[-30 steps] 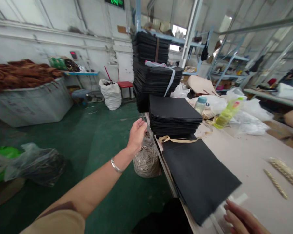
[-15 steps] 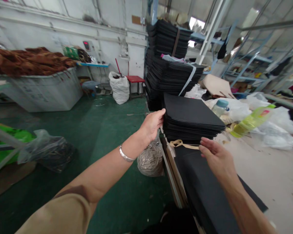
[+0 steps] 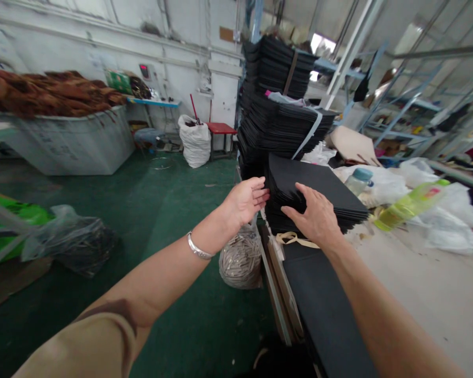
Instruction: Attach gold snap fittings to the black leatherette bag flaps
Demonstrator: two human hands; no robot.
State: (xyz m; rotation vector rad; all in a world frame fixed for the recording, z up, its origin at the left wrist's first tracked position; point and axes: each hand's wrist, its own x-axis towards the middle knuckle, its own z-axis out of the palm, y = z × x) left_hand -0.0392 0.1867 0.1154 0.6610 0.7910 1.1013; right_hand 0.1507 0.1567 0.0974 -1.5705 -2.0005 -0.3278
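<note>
A stack of black sheets with rounded corners lies on the table in front of me. My left hand, fingers stretched out and palm toward the stack, is at its left side; whether the fingertips touch the edges I cannot tell. My right hand is over the stack's near side, thumb and fingers apart, holding nothing. Beneath the stack's near edge a beige strap sticks out in a loop. Larger black sheets lie flat on the table nearer to me, partly under my right forearm.
Tall strapped piles of black sheets stand behind. To the right on the table are a yellow-green bottle, a blue-capped jar and plastic bags. A bag of scraps hangs beside the table edge; a white sack stands on the floor.
My right hand has moved left and up from the stack's near right corner to over its near side. My left hand stays by the left side, its fingers now more spread.
</note>
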